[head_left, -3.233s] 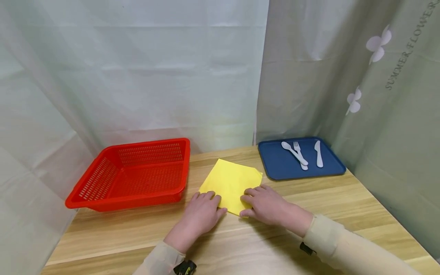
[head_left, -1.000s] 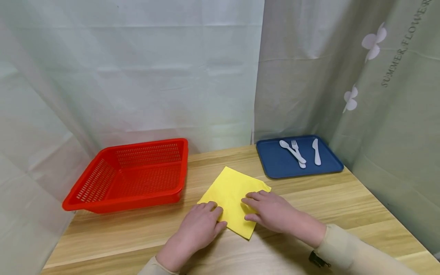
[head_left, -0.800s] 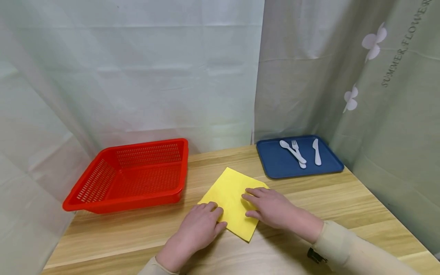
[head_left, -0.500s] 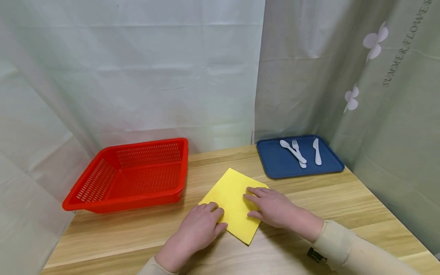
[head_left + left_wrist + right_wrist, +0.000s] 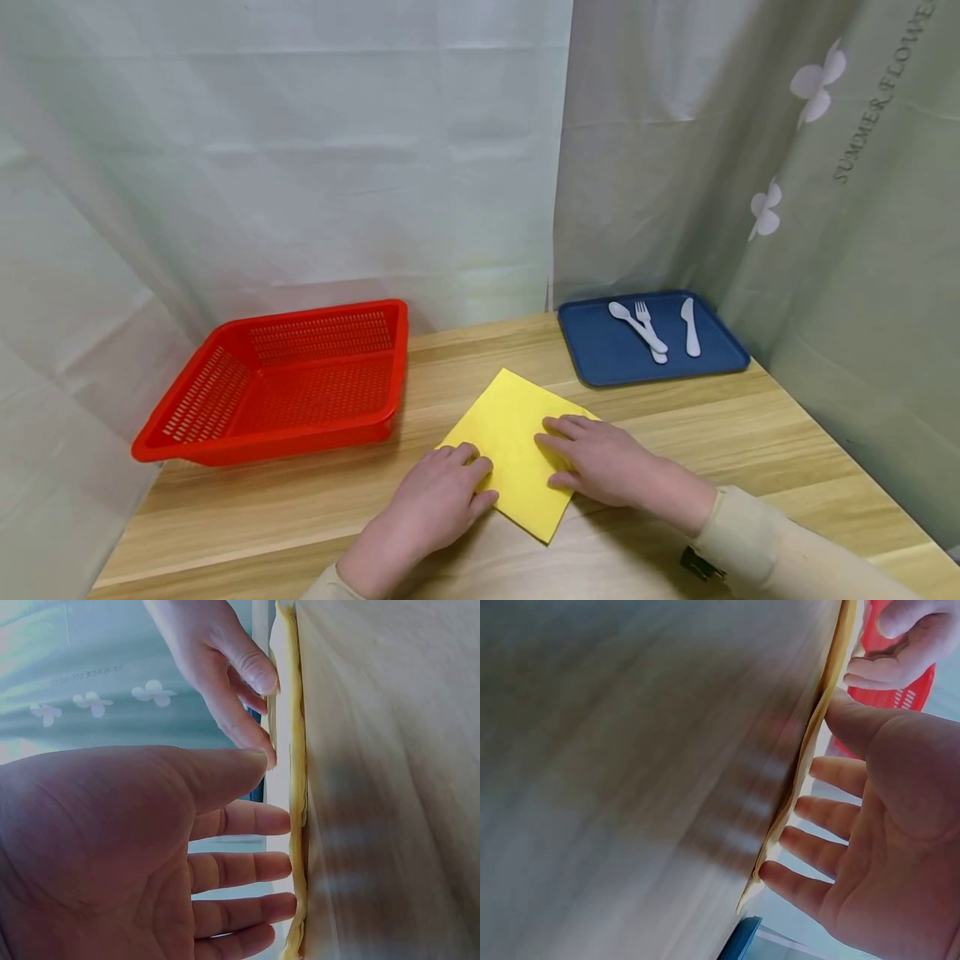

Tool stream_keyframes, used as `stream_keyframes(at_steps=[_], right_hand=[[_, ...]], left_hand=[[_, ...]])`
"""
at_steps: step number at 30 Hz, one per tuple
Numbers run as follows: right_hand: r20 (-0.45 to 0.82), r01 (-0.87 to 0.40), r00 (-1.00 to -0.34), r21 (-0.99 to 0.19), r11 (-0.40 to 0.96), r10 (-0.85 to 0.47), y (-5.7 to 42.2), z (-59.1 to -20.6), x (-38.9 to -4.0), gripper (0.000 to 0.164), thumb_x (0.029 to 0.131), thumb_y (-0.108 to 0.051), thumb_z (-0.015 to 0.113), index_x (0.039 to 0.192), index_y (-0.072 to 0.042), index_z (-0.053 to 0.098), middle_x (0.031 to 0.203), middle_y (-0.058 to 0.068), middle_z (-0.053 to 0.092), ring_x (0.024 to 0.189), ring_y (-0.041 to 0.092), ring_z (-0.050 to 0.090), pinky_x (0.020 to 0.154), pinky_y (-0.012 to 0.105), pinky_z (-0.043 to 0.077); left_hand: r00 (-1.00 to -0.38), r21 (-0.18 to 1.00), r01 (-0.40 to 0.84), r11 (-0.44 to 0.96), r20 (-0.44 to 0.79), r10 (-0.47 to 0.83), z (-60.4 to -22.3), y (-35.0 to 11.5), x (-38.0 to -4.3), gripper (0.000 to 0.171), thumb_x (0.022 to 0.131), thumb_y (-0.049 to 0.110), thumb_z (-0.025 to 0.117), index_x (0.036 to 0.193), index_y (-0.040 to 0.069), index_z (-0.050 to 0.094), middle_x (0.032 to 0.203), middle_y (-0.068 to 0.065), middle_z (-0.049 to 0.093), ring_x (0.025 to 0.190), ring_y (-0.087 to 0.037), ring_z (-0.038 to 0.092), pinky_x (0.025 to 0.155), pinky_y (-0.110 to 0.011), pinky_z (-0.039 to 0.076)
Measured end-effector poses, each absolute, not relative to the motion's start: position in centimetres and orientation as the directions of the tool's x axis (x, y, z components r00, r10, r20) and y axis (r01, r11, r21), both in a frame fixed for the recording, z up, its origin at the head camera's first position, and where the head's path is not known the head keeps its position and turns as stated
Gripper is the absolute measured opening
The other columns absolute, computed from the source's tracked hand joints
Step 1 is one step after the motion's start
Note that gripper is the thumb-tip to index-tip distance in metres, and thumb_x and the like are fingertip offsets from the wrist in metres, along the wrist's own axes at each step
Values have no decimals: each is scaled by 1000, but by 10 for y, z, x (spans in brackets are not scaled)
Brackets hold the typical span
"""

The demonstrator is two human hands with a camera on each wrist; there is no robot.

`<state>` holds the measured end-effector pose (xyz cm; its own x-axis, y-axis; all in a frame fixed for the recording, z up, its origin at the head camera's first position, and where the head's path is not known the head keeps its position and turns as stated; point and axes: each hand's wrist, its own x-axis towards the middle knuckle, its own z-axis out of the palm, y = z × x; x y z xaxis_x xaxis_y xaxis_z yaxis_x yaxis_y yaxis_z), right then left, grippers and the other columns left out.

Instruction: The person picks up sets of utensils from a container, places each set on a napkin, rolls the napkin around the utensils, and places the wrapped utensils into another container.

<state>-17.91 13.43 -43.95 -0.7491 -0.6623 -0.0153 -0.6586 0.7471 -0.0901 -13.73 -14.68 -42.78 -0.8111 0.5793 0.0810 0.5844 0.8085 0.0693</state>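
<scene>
A folded yellow cloth point(image 5: 517, 454) lies flat on the table between the two hands, one corner pointing toward the person. Its edge point(image 5: 298, 787) shows as a thin layered strip in the left wrist view. On its left side, my left hand point(image 5: 438, 500) rests with fingertips on the cloth and thumb by the near edge. My right hand point(image 5: 600, 458) lies over the right side, fingers spread and fairly straight, covering the right corner. In the right wrist view the fingertips point(image 5: 799, 806) of that hand stand along the cloth's edge.
A red perforated basket point(image 5: 390, 421) stands on the left of the wooden table point(image 5: 300, 517). At the back right sits a blue tray point(image 5: 607, 362) bearing a white spoon point(image 5: 637, 325), fork point(image 5: 643, 312) and knife point(image 5: 691, 329). Pale curtains point(image 5: 337, 167) hang behind.
The cloth has turned and slid toward the person, so its near corner now lies further forward of the hands. My right hand has shifted slightly right and nearer. Basket and tray stay put.
</scene>
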Motion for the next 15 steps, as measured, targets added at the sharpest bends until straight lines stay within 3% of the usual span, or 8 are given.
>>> stream_keyframes(at_steps=[15], right_hand=[[-33, -642, -762, -96, 761, -647, 142, -436, -165, 60, 106, -44, 74, 156, -16, 62, 162, 13, 56, 148, 38, 53, 114, 60, 48]], left_hand=[[-786, 46, 616, 786, 104, 610, -431, -144, -137, 34, 101, 40, 80, 120, 13, 73, 122, -6, 66, 107, -30, 66, 92, -45, 59]])
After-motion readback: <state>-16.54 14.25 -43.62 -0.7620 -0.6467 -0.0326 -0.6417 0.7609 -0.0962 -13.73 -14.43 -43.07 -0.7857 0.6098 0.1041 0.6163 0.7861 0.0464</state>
